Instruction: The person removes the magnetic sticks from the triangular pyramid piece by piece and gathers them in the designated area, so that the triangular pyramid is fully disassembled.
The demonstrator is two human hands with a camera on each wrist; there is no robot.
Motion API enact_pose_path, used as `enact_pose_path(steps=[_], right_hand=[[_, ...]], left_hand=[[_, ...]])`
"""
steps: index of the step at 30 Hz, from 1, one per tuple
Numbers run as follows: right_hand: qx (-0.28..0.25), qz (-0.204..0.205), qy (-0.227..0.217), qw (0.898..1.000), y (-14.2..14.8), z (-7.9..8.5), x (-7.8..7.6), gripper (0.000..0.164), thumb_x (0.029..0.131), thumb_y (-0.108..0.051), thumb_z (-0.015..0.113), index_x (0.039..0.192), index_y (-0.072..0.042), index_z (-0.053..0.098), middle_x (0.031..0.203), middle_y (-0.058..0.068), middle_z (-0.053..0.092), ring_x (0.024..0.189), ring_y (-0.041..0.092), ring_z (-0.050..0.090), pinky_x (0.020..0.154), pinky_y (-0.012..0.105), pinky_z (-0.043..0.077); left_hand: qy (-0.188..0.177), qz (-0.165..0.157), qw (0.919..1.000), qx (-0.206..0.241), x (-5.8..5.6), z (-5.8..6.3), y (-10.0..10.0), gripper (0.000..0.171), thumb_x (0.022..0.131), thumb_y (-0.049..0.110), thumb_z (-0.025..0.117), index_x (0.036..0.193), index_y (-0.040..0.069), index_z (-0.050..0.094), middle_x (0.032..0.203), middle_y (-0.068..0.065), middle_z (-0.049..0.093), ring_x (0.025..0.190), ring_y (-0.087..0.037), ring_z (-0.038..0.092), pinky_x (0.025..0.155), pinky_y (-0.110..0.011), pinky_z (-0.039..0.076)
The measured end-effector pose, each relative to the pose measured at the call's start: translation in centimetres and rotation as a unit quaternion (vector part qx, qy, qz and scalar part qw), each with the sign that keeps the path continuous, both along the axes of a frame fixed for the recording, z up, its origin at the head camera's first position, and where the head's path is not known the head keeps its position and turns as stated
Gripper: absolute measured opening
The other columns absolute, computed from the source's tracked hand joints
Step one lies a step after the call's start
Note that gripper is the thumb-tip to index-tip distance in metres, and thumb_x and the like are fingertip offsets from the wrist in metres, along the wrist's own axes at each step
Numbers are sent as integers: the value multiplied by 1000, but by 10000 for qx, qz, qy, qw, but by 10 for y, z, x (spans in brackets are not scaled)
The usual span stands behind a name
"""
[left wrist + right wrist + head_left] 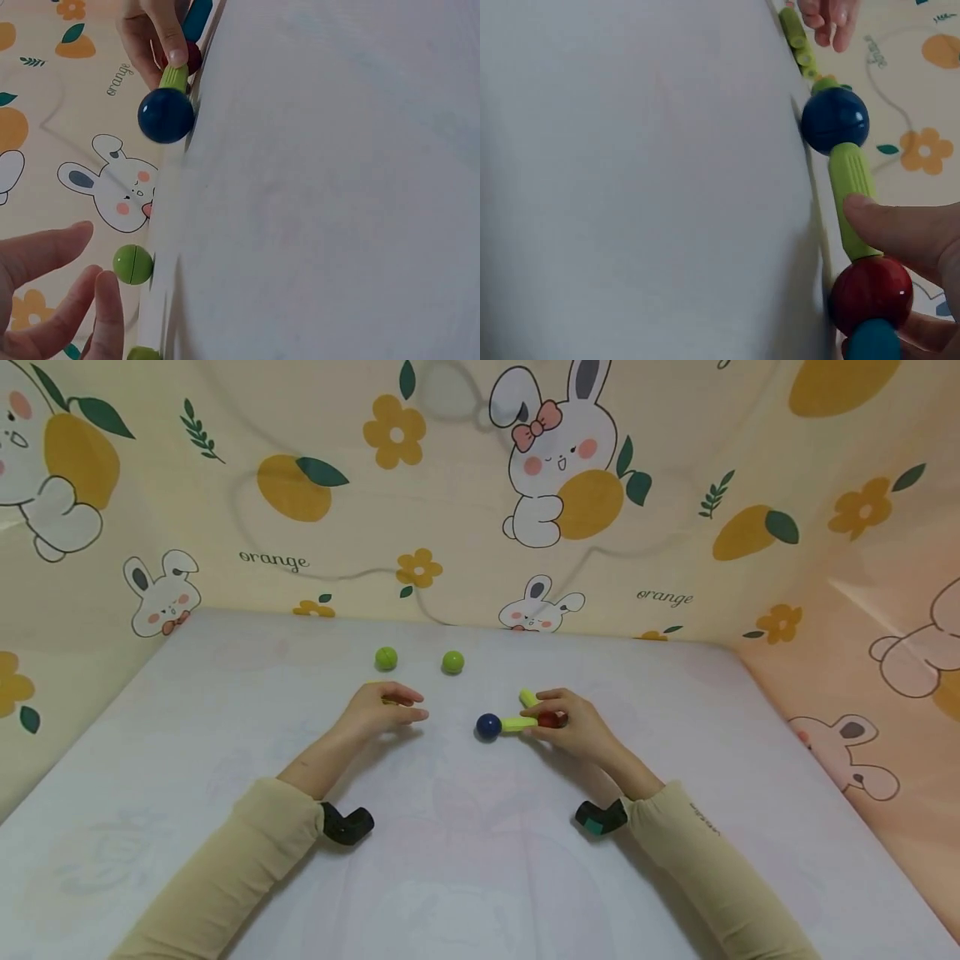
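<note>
My right hand [579, 727] pinches a joined toy piece between thumb and fingers. It has a dark blue ball [489, 727] at its left end, a ribbed yellow-green rod [850, 180], a red ball [871, 294] and a teal rod [874, 341], partly cut off. In the right wrist view, the thumb lies along the yellow-green rod. Another yellow-green rod [528, 697] shows just behind the right fingers. To the left, my left hand [377, 708] holds nothing, a gap between thumb and fingers. Several green rods [793, 28] lie by it, mostly hidden in the head view.
Two light green balls, a left one [386, 658] and a right one [453, 662], rest on the white table [465, 860] beyond the left hand. A cloth [450, 527] printed with rabbits and oranges rises at the back and sides. Each wrist carries a small black camera.
</note>
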State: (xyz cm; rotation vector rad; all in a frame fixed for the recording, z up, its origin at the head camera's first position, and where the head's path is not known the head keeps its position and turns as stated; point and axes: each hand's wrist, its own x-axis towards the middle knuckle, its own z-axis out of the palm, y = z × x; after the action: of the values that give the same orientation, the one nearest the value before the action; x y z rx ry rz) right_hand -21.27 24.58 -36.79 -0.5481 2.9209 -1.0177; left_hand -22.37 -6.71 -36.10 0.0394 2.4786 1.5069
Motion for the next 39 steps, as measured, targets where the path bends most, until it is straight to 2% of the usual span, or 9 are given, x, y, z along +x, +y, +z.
enact_pose_path(steps=[7,14,22,39], right_hand=[[-167,-41,-36,9998,-10,-5,3,30,82,-21,77,109,-11,73,133,20,53,121,39,49,96,52,43],[-403,-85,-227,9989,-22,-6,6,31,83,-22,76,110,-10,73,134,21,51,124,40,47,100,53,40],[-371,-31,-51,9993,-32,-8,7,28,81,-21,77,106,-9,74,131,21,54,122,39,49,98,51,43],[-414,-18,-116,9991,-38,-8,8,27,81,-21,78,105,-10,75,131,18,55,122,37,49,99,51,42]], left_hand=[[-252,-64,9997,-5,0,-1,7,37,82,22,76,115,7,67,117,-12,60,86,-17,62,81,-27,48],[-424,-429,9981,102,3,-2,13,39,82,22,76,117,7,66,111,-9,63,88,-17,63,81,-27,49],[-356,-753,9965,10,5,-6,19,39,82,21,77,116,7,66,113,-10,66,87,-16,64,83,-30,51],[-281,-955,9950,-40,8,-8,36,42,83,23,75,121,8,64,116,-12,65,90,-17,64,84,-31,52]])
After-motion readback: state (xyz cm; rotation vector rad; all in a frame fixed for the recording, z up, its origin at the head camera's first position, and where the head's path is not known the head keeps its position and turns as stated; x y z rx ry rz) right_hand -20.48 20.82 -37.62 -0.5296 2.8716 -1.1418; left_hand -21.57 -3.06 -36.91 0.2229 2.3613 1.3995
